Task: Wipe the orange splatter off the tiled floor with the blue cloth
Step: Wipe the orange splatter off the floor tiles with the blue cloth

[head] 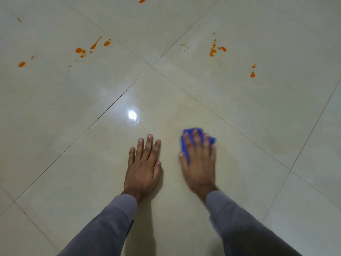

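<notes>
Closest in you've got two grey sleeves (114, 218) coming up from the bottom edge, both hands planted on the tiled floor (73, 126). The left hand (143, 167) lies flat with straight fingers, holding nothing, looks like it's just bracing. The right hand (198, 163) is spread palm-down on top of the blue cloth (185, 143), fingers splayed over it and pressing it to the tile; it's a bit blurred, so I can't tell if the fingertips curl round the edge. The cloth is bunched small, mostly hidden under the palm, poking out past the fingers and thumb side. My guess is it's soft, light and floppy, so flat palm pressure in the middle beats pinching a corner, otherwise it'll just fold over. The glossy tile probably lets it slide easily. Further out, past the grout cross, the orange splatter (79, 50) sits untouched on the far left, with more drops far right (212, 51), well apart from the cloth. Plenty left to wipe, I'd say.
</notes>
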